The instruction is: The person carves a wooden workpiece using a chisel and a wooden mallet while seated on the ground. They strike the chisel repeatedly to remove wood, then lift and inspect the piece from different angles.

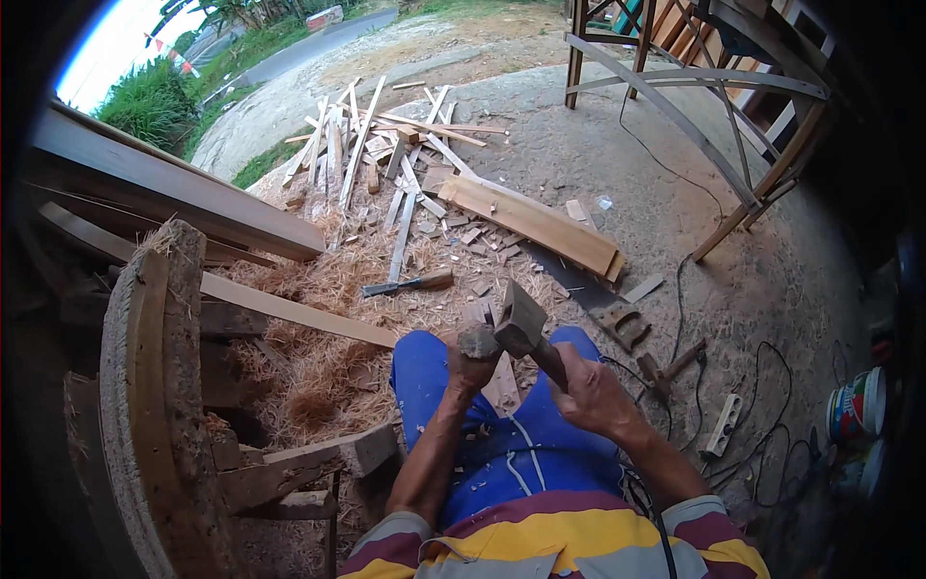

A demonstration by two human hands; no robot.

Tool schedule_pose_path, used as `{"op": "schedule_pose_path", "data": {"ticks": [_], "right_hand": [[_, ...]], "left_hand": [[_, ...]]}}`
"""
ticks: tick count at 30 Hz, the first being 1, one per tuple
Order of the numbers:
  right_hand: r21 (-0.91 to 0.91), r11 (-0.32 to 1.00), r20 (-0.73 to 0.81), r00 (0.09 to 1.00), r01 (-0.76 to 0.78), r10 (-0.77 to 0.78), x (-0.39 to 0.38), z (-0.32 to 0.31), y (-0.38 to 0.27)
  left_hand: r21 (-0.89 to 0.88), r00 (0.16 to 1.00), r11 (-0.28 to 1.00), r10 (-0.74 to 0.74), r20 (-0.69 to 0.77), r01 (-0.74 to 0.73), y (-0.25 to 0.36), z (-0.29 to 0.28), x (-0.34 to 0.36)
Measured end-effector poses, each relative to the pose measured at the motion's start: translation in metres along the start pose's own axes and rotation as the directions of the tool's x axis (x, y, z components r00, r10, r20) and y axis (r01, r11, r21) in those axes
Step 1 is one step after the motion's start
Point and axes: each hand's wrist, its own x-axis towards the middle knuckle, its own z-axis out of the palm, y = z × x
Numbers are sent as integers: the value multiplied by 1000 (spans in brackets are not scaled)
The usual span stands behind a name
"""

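My left hand [465,374] is closed around an upright chisel, whose round, battered wooden handle end [477,341] faces up; its blade is hidden below the fist. In my right hand [596,394] is the handle of a hammer with a blocky, square-faced head [521,318]. That head is just right of the chisel's end, and whether they touch I cannot tell. Under both hands a pale piece of wood [502,388] shows between my blue-trousered legs. A second chisel [410,283] with a wooden handle lies on the shavings ahead.
Wooden planks [531,222] and a pile of offcuts [376,145] lie ahead. A handsaw [622,324], another hammer [672,367], a power strip [723,425] and cables are at right, near a paint bucket [857,403]. A rough timber bench [154,386] stands at left, a wooden frame [762,183] at far right.
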Motion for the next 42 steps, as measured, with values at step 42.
{"op": "schedule_pose_path", "data": {"ticks": [42], "right_hand": [[703,565,190,880,-431,435,38,46,55]], "left_hand": [[-234,965,963,-182,-190,135,-7,-9,117]]}}
